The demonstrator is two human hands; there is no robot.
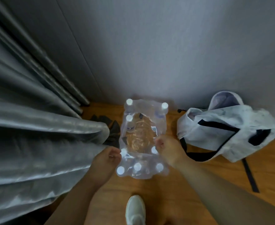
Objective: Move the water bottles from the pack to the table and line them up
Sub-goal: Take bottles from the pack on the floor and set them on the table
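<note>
A pack of water bottles (141,140) in clear plastic wrap stands on the wooden floor against the wall. Several white-capped bottles (137,166) stand along its near end, and three stand at the far end (129,101). The middle of the pack is bare and the floor shows through. My left hand (106,158) is at the pack's near-left edge, fingers pinched on the wrap beside a cap. My right hand (167,148) is at the near-right edge, fingers curled on the wrap by another cap. No table is in view.
A white backpack (227,127) with dark straps lies on the floor to the right of the pack. Grey curtains (36,135) hang on the left, with dark cloth (112,132) beneath them. My white shoe (135,210) is just in front. A grey wall (166,54) stands behind.
</note>
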